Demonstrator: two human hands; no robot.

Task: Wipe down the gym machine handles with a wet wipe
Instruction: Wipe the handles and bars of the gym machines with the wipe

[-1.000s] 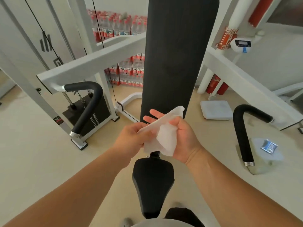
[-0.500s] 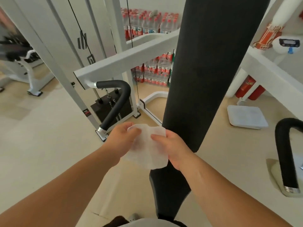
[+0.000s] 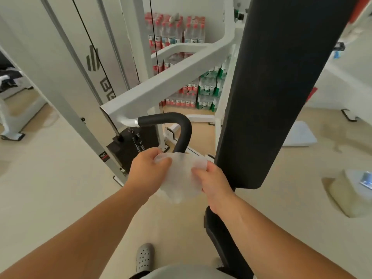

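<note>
1. Whereas a second ago it was bunched in front of the back pad, the wet wipe [image 3: 180, 179] is now spread flat between both hands, and the view has swung left, bringing the left handle [image 3: 182, 127] close.
2. Left hand [image 3: 148, 170]: fingers curled, pinching the wipe's left edge. Right hand [image 3: 213, 180]: thumb and fingers pinching its right edge.
3. Position of the wipe: held in the air, overlapping the lower end of the black curved handle as seen from the head; whether it already touches the grip cannot be told.
4. Meaning for the task: the wipe appears opened and ready, and the left handle is judged the first to be wiped. No wiping stroke is evident yet. The right-hand handle is out of view.
5. Machine: the handle hangs from a white arm [image 3: 161, 85]. The tall black back pad [image 3: 277, 87] stands just right of the hands, and a black weight stack [image 3: 130, 146] sits beyond on the left, with a cable [image 3: 90, 49] running upward.
6. Floor [image 3: 50, 178]: pale beige. A grey perforated shoe [image 3: 144, 256] is near, and a flat pale board [image 3: 300, 135] lies further off to the right.
7. Room: shrink-wrapped packs of bottles [image 3: 181, 37] are stacked against the far wall.
</note>
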